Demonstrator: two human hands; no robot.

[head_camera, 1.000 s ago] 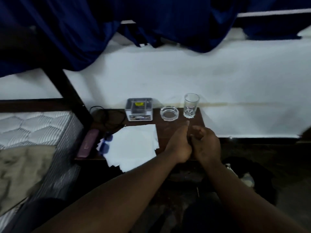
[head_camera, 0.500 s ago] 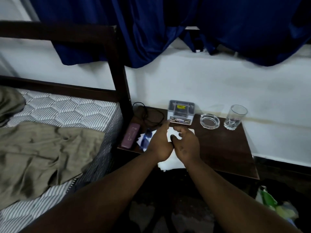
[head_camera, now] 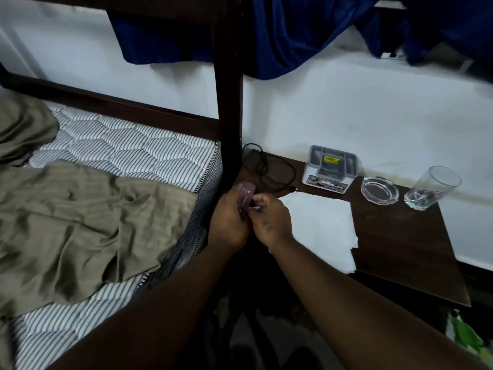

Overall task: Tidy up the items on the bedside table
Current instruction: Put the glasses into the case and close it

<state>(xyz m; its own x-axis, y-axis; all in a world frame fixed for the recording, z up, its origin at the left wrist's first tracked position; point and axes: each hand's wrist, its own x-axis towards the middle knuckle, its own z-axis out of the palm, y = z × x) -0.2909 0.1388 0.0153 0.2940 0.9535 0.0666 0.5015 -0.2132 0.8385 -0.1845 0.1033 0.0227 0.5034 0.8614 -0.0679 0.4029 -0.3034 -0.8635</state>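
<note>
A maroon case [head_camera: 246, 200] is gripped in the curled left hand [head_camera: 230, 222], its long axis running up and away from the wrist. A small purplish item [head_camera: 258, 208], possibly a pen, is pinched beside it by the right hand [head_camera: 270, 225]. White papers [head_camera: 320, 228] lie just right of the nearer right hand, with the grey organiser [head_camera: 330, 169], ashtray [head_camera: 380, 189] and glass [head_camera: 432, 188] beyond and further right on the dark bedside table [head_camera: 400, 249]; a bedpost [head_camera: 229, 102] and striped mattress [head_camera: 120, 150] are noted leftward.
</note>
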